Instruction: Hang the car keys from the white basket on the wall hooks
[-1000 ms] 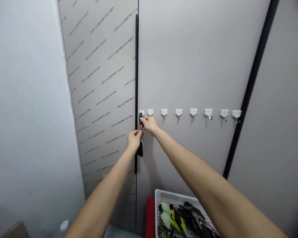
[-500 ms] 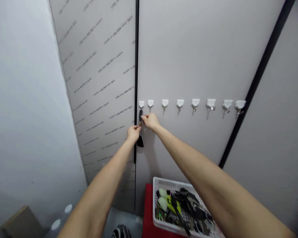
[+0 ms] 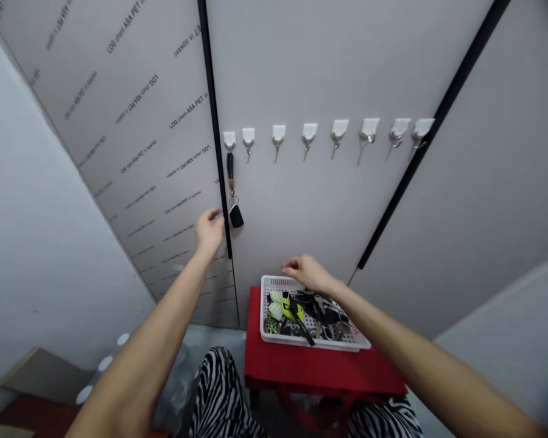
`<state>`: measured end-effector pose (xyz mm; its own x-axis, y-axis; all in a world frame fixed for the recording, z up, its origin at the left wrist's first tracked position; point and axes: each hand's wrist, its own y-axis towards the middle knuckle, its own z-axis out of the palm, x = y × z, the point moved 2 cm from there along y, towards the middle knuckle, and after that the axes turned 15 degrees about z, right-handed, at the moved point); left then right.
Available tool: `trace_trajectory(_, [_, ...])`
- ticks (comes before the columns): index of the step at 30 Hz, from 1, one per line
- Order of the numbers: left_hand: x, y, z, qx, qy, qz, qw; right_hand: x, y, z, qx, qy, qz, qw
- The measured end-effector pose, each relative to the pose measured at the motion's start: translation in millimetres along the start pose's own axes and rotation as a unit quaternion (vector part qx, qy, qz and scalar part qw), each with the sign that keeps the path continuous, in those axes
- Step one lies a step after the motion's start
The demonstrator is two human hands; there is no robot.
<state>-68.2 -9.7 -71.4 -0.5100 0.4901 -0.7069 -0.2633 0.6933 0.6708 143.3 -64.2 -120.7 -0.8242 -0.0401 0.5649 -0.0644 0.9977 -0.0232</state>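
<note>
A black key fob on a strap (image 3: 232, 191) hangs from the leftmost white hook (image 3: 229, 140) on the grey wall panel. My left hand (image 3: 209, 231) is just left of the fob, fingers loosely apart, holding nothing. My right hand (image 3: 307, 272) hovers over the back rim of a white basket (image 3: 317, 345), fingers curled down and empty. The basket holds a heap of keys and fobs (image 3: 304, 307), black, yellow-green and pale green.
A row of several more white hooks (image 3: 338, 129) runs to the right, all bare. The basket rests on a red stool (image 3: 319, 368). Black vertical strips (image 3: 214, 146) divide the wall panels. My zebra-print trousers (image 3: 219, 395) show below; bottle caps (image 3: 105, 364) and a box lie at the lower left.
Both hands let go of the key fob, which now hangs from the leftmost hook. My right hand dropped to the basket, the left lowered slightly. The view tilted downward.
</note>
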Motion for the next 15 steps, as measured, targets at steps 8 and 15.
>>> trace_trajectory(8, [7,-117,44.0,0.263,-0.015,0.013,0.964,-34,-12,37,0.008,-0.144,0.076,0.987])
trace_trajectory(15, [-5,-151,59.1,0.386,0.037,0.07,0.919,-36,-10,44,0.004,-0.078,0.073,0.994])
